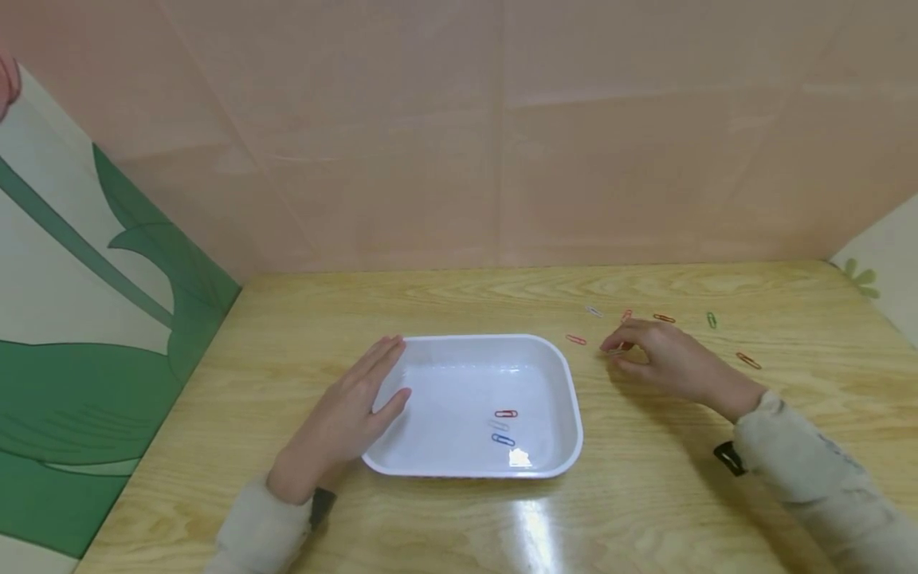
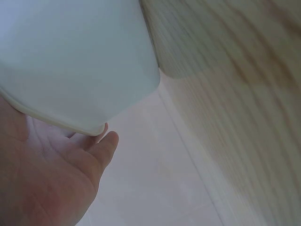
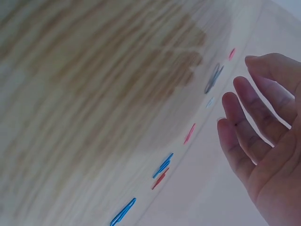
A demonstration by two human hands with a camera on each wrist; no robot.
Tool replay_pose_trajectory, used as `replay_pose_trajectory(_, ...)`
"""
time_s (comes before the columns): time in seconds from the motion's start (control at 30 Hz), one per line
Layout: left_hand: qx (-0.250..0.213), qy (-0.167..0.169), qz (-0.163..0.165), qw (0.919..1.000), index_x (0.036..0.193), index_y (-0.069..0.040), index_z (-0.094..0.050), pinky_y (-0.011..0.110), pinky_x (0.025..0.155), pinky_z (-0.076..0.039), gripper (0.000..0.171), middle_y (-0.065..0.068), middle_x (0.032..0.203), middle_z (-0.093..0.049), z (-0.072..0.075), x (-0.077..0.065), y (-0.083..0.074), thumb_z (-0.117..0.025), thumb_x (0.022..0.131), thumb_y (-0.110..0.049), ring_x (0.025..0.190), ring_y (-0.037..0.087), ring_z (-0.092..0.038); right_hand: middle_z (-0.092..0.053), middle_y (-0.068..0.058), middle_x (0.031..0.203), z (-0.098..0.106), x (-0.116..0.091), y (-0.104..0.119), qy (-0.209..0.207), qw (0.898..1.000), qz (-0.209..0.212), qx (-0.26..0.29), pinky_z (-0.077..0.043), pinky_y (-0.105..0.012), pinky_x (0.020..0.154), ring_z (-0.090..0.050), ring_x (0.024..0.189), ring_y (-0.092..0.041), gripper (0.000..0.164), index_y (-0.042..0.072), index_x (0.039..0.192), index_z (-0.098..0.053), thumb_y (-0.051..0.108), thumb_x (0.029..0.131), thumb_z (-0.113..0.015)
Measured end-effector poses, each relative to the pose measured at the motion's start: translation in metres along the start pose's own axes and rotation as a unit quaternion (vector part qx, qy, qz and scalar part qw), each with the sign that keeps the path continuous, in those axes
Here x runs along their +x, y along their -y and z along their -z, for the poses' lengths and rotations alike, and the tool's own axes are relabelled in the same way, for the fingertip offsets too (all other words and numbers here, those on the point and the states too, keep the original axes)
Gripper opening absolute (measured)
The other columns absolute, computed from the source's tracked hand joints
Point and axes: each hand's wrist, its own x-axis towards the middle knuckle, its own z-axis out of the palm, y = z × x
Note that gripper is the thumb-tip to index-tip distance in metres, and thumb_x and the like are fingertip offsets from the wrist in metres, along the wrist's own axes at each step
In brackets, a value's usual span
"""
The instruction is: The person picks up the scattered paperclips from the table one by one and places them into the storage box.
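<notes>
A white tray (image 1: 469, 343) stands on the table, with a red paper clip (image 1: 506, 414), a pale one (image 1: 500, 426) and a blue one (image 1: 504, 440) inside. Along its left rim rests my left hand (image 1: 344, 406), fingers straight and thumb apart over the inside; the left wrist view shows this hand (image 2: 56, 160) at the tray's edge (image 2: 61, 123). Right of the tray, my right hand (image 1: 667, 359) pinches a small light paper clip (image 1: 615, 351), partly hidden by the fingers. In the right wrist view that hand's fingers (image 3: 249, 143) extend, and no clip shows between them.
Around the right hand lie a pink clip (image 1: 576, 340), a white clip (image 1: 594, 311), a red clip (image 1: 627, 315), an orange clip (image 1: 664, 318), a green clip (image 1: 712, 320) and a reddish clip (image 1: 749, 360). A pinkish wall panel (image 1: 502, 159) borders the table's far edge.
</notes>
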Motion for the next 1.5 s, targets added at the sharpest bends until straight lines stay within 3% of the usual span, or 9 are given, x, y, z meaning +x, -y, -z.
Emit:
replay_pose_trajectory(0.2,-0.001,-0.002,-0.001,1.0,0.154,-0.006,-0.034,0.05,0.121,-0.03,0.064,0.013,0.161,-0.034,0.001,0.0,0.0,-0.055,0.101,-0.035,0.15,0.031,-0.029,-0.075,-0.006,0.1,-0.001,0.0,-0.007,0.023,0.999,-0.017,0.016,-0.06,-0.04,0.076,-0.069,0.087,-0.02,0.018,0.005,0.102,-0.074,0.004,0.084,-0.073)
replay_pose_trajectory(0.43,0.002,0.001,0.0,1.0,0.154,-0.005,-0.034,0.051,0.121,-0.03,0.065,0.011,0.162,-0.032,0.002,0.0,-0.001,-0.055,0.101,-0.035,0.151,0.031,-0.029,-0.074,-0.005,0.095,-0.005,0.0,-0.012,0.009,1.0,0.009,0.004,-0.06,-0.037,0.072,-0.069,0.083,-0.019,0.016,0.004,0.097,-0.076,0.0,0.082,-0.074)
replay_pose_trajectory(0.77,0.003,-0.014,-0.017,0.9998,0.152,-0.003,-0.036,0.052,0.12,-0.032,0.065,0.015,0.159,-0.036,0.001,0.001,-0.001,-0.059,0.099,-0.033,0.149,0.033,-0.031,-0.076,-0.014,0.095,-0.003,0.004,-0.017,0.018,1.0,-0.002,-0.003,-0.059,-0.048,0.08,-0.072,0.09,-0.033,0.015,-0.001,0.093,-0.075,-0.009,0.084,-0.068)
replay_pose_trajectory(1.17,0.001,-0.007,-0.013,0.9999,0.153,-0.003,-0.036,0.05,0.122,-0.03,0.064,0.012,0.161,-0.034,0.002,0.003,-0.002,-0.056,0.1,-0.035,0.15,0.032,-0.029,-0.075,-0.008,0.082,-0.004,0.005,-0.021,0.015,0.999,-0.049,-0.005,-0.058,-0.036,0.067,-0.068,0.074,-0.019,0.007,0.0,0.087,-0.075,-0.004,0.081,-0.073)
replay_pose_trajectory(1.5,0.006,-0.009,-0.011,0.9999,0.152,-0.002,-0.036,0.052,0.12,-0.031,0.065,0.015,0.16,-0.035,0.001,0.002,-0.002,-0.057,0.1,-0.033,0.149,0.034,-0.031,-0.074,-0.001,0.086,0.002,0.002,-0.016,0.042,0.996,-0.082,0.012,-0.058,-0.03,0.068,-0.066,0.077,-0.011,0.007,0.004,0.093,-0.074,0.005,0.086,-0.072)
